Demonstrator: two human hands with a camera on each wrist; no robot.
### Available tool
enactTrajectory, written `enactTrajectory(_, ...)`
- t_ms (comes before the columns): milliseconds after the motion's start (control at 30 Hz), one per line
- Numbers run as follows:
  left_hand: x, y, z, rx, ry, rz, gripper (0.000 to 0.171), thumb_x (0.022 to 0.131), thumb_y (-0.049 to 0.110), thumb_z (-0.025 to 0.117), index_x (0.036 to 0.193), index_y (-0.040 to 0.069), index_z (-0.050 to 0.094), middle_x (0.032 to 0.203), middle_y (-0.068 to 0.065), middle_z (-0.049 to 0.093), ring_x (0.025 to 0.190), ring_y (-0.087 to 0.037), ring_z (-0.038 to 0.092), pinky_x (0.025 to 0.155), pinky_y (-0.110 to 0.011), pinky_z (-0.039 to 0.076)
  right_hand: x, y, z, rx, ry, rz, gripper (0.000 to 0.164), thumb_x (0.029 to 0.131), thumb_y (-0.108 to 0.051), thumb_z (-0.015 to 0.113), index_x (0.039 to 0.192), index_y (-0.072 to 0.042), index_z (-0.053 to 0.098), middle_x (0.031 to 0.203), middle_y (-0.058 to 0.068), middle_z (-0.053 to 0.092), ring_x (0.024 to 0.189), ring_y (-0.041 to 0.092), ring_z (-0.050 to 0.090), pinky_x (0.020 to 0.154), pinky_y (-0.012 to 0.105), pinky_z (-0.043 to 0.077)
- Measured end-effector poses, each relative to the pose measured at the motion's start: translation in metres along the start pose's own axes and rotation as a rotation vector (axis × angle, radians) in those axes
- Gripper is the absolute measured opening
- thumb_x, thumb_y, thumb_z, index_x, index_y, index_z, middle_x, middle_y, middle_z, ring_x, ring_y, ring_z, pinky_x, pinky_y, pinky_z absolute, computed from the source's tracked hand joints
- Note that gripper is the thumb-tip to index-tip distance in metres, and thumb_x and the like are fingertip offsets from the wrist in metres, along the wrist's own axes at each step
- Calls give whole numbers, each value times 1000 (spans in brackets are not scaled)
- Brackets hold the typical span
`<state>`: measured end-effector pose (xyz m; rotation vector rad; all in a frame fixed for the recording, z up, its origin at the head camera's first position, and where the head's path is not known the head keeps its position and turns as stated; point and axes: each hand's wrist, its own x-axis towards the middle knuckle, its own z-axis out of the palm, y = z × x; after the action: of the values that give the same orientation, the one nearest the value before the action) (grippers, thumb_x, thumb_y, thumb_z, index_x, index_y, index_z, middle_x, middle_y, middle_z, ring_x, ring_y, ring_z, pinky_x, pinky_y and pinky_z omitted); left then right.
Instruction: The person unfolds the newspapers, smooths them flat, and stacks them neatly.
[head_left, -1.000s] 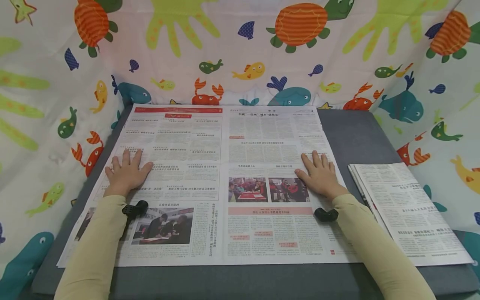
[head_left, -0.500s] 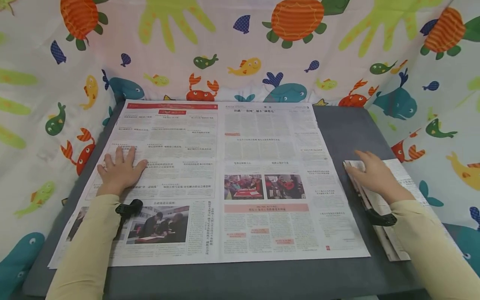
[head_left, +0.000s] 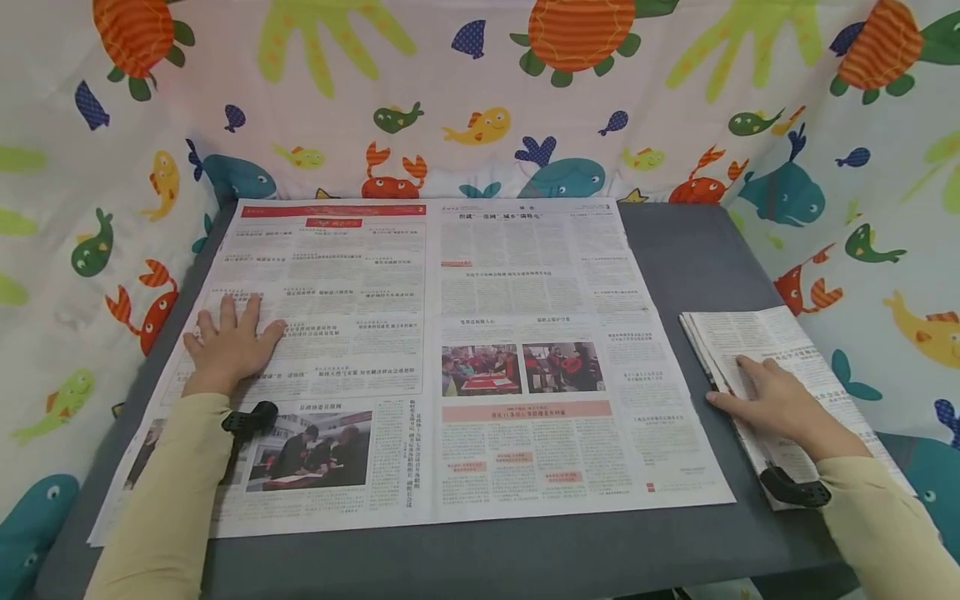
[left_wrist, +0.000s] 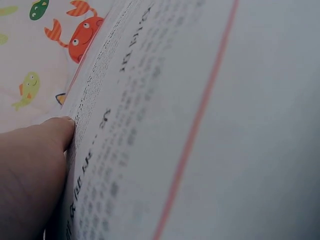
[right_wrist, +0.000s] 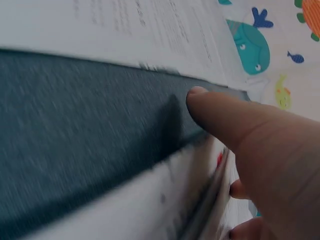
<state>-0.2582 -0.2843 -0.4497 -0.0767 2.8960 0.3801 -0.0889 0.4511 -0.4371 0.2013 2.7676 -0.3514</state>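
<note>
A spread newspaper [head_left: 517,296] lies flat with both pages showing. My left hand [head_left: 232,346] rests on its left page, fingers spread. In the left wrist view the thumb [left_wrist: 35,170] lies along the printed sheet [left_wrist: 135,115]. Over at the right, my right hand [head_left: 783,404] is on a stack of folded newspapers [head_left: 757,327], with its fingers lying over the top sheet. Its thumb [right_wrist: 225,115] sticks out past the stack's left edge, over the grey surface, in the right wrist view. The other fingers of that hand are partly hidden there.
Both papers lie on a grey padded table [head_left: 671,250]. A fabric curtain [head_left: 480,75] printed with sea animals surrounds it at the back and sides. A dark strap camera [head_left: 795,487] sits on the right wrist, another camera [head_left: 251,421] on the left.
My right hand has lifted off the spread newspaper's right page and moved right onto the folded stack, then slid nearer. The left hand stays on the left page. The head view has shifted slightly.
</note>
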Motion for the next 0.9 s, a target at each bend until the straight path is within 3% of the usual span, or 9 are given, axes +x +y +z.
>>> enactTrajectory(100,-2,-2,2,-3,-1,-5,87,103,59,32,163,6,-2,163,-36,-15,145,-69,-17,108,-86,-8,0,-9,1,-25,14,-16,108,89,-58,68,149,21,25,137,52,34,110,62,48,89,73,46)
enactTrajectory(233,-2,-3,4,-6,6,-7,87,103,59,32,163,6,-2,163,-36,-15,145,-69,-16,108,-85,-8,1,-13,0,-41,6,-30,101,91,-51,68,149,21,26,131,49,40,98,53,53,82,67,50)
enactTrajectory(333,-1,-4,5,-8,12,-4,87,102,59,32,163,6,-2,163,-36,-15,145,-69,-17,109,-85,-8,1,-13,-5,-27,-21,-47,95,94,-46,64,149,21,26,139,51,36,111,61,51,90,71,47)
enactTrajectory(500,-1,-4,4,-4,14,-1,88,102,60,31,163,6,-2,163,-36,-15,145,-69,-17,109,-85,-9,-3,-13,-16,18,-75,-60,89,98,-48,59,150,18,27,146,51,31,131,69,37,100,77,39)
enactTrajectory(733,0,0,3,-14,13,2,87,102,59,33,163,6,-2,164,-35,-16,145,-68,-18,110,-84,-10,-6,-12,-20,10,-79,-44,77,100,-43,57,147,14,34,140,49,42,124,68,47,94,75,45)
enactTrajectory(900,-2,0,2,-21,11,1,87,102,58,33,163,6,-1,164,-34,-17,145,-68,-19,110,-84,-11,-5,-13,-22,2,-39,-31,62,98,-26,55,144,13,40,136,49,46,119,66,52,91,73,47)
